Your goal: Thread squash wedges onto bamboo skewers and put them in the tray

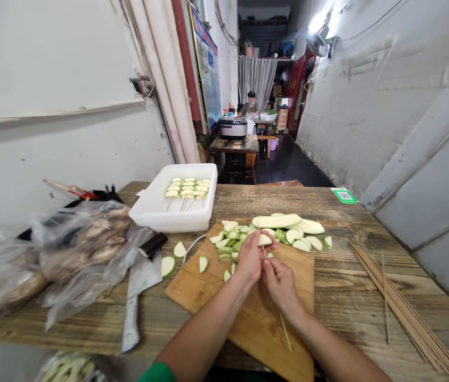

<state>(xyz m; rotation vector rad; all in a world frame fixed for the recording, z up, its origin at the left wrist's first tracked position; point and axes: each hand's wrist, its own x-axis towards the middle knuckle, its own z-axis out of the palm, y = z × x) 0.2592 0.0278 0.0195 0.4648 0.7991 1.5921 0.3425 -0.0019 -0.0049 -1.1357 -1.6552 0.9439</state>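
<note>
Above the wooden cutting board [204, 286], my left hand [251, 257] is closed around a pale green-edged zucchini slice [265, 240]. A thin bamboo skewer [285, 330] passes through this slice, its tip showing just above. My right hand [279, 279] pinches the skewer below the slice, and the skewer's lower end sticks out under that hand. A heap of half-round zucchini slices [230, 245] lies on the board beside and behind my hands. Long cut zucchini pieces [277, 220] rest at the back of the heap.
A white plastic tub [171, 222] at the back left holds skewered slices. The cleaver [141, 286] lies left of the board, near plastic bags of mushrooms [101, 239]. Loose skewers [403, 307] lie at the right. A masked person [250, 106] sits far back.
</note>
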